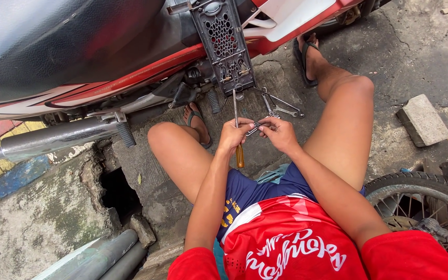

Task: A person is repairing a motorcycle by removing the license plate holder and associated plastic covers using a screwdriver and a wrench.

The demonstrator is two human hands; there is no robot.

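The person squats on the concrete ground [390, 150] beside a red motorcycle [105, 78]. The left hand [233, 136] grips a screwdriver [238, 132] with an amber handle, blade pointing up toward the black panel [224, 44]. The right hand [280, 133] pinches a small metal part [255, 126] between both hands. Wrenches [281, 106] lie just beyond.

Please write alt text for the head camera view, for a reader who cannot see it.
A squatting person's left hand holds a yellow-handled screwdriver, and the right hand pinches a small metal part, beside a red motorcycle.
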